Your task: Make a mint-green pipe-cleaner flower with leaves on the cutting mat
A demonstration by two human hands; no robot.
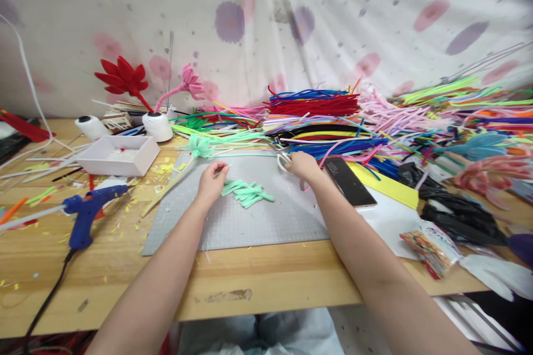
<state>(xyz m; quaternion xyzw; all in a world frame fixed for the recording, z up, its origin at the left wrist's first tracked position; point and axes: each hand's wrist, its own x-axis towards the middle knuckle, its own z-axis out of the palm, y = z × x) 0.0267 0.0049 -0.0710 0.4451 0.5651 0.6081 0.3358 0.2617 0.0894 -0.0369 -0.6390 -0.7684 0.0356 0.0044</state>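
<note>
Head view. The left hand [211,182] is hovering at the left end of the green strips [247,193], its thumb and index fingertip coming together. Whether a strip is sitting between these fingertips cannot be told. The right hand [305,167] is touching the white handle of the scissors [282,162]; how firmly the fingers are closing on it cannot be told. The two hands are standing well apart.

The green strips are lying in a loose heap on the grey mat [270,227], between the forearms. The mat is resting on the wooden table [291,277]. The green flower [200,146] is lying at the mat's far left corner, its pale stem extending toward the near left.

Left of the mat, the blue glue gun [85,213] is lying on the table, its cable running over the near edge. Behind it, the white box [104,165] is standing near the spool [157,128]. The red flower [122,76] and the pink flower [191,82] are rising above the spool.

Behind the mat, coloured stems [314,105] are lying in piles. To the right, the phone [350,182] is lying beside the yellow sheet [385,184]. The snack packet [433,247] is lying near the white glove [499,274].
</note>
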